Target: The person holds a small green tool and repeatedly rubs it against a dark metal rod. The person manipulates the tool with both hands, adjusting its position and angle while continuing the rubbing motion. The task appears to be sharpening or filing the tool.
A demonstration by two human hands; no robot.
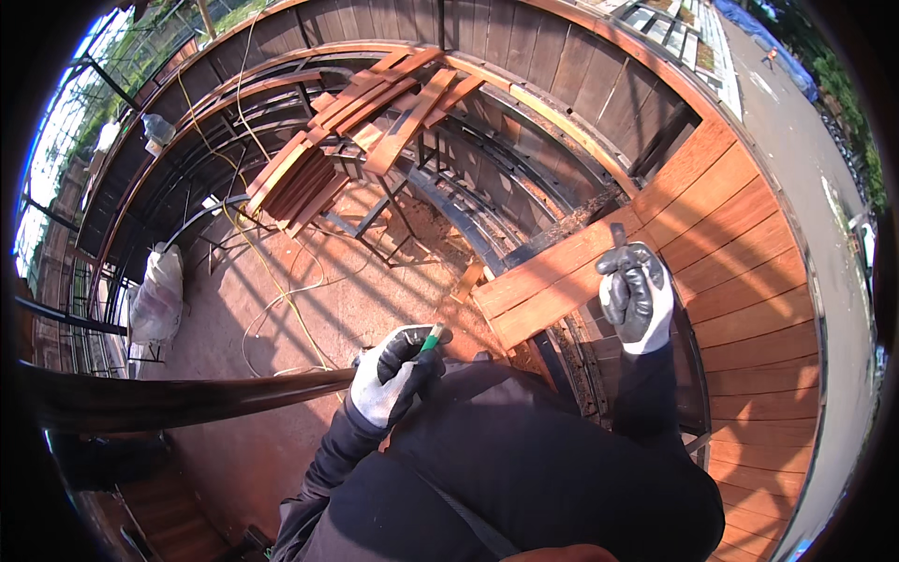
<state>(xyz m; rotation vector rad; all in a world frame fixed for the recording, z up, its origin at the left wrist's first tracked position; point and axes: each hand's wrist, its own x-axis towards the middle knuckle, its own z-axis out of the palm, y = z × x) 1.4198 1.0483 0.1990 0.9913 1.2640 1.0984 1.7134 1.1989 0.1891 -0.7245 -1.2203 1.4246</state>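
Observation:
My left hand (pixel 398 371), in a white glove with a dark coated palm, is closed around a short green stick (pixel 432 338) with a pale tip; most of it is hidden by the fingers. Further right, my right hand (pixel 638 292) wears the same kind of glove and is closed, fingers curled. From its top juts a small dark flat strip (pixel 618 234), whose kind I cannot make out. This hand is above the end of some reddish wooden planks (pixel 548 281), laid side by side across a dark curved frame (pixel 562 361).
Loose reddish boards (pixel 351 112) are piled on a metal stand at the back. Yellow and pale cables (pixel 302 323) trail over the dusty floor (pixel 225 309). A whitish sack (pixel 156 298) stands at left. Fitted planks (pixel 749 281) curve along the right. A dark curved bar (pixel 197 401) crosses left.

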